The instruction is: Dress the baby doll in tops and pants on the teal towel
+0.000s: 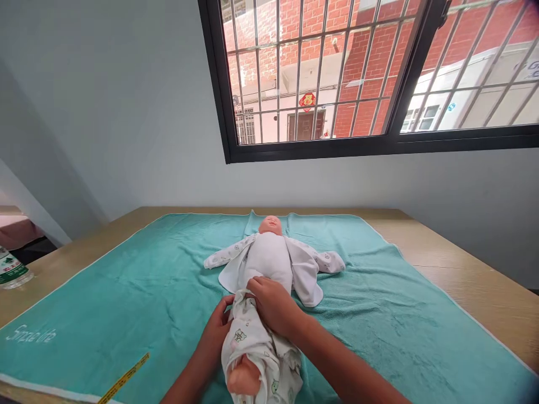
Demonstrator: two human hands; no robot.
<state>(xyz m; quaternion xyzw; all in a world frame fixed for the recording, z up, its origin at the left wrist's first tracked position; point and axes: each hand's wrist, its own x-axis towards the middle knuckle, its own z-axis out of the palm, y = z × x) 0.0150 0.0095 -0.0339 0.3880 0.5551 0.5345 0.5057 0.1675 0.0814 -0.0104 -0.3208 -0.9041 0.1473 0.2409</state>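
Observation:
A baby doll (268, 255) lies on its back with its head away from me, on a teal towel (168, 269). Its arms are in the sleeves of a white printed jacket (304, 264), which is spread open at the front. White baby trousers (248, 331) with green animal prints are bunched over its legs, and one foot (244, 376) shows at the near end. My right hand (273, 303) pinches the trousers' upper edge by the doll's hip. My left hand (217, 331) is at the left side of the trousers, fingers curled against the cloth, their tips partly hidden.
A wooden table (442, 247) lies under the towel. A clear bottle (12, 269) with a green label stands at the left edge. A yellow measuring strip (124, 379) is at the front left. A wall with a barred window (320, 73) rises behind the table.

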